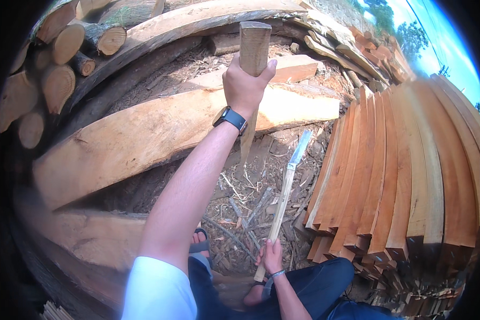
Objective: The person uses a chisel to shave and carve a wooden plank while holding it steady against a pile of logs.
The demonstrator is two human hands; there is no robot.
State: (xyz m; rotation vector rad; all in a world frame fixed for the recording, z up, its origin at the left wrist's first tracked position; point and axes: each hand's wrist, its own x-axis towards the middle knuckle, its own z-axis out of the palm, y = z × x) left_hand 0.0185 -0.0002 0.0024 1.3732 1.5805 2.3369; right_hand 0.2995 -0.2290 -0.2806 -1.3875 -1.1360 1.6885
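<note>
Currently, stake (255,47) (wooden, tapered) in left hand (245,88).

Wooden stake (255,47): middle section hidden behind the left hand (242,88); most of that hand's fingers out of sight on the far side. Long-handled blade (282,201): stretch of grip covered by the right hand (272,257). Timber slab (128,125): partly behind the left forearm (189,186). White sleeve (160,293): cut off by lower edge. Round logs (31,129), left of frame: blurred near dark rim. Trees (410,40), upper right: leaves too small to tell.
</note>
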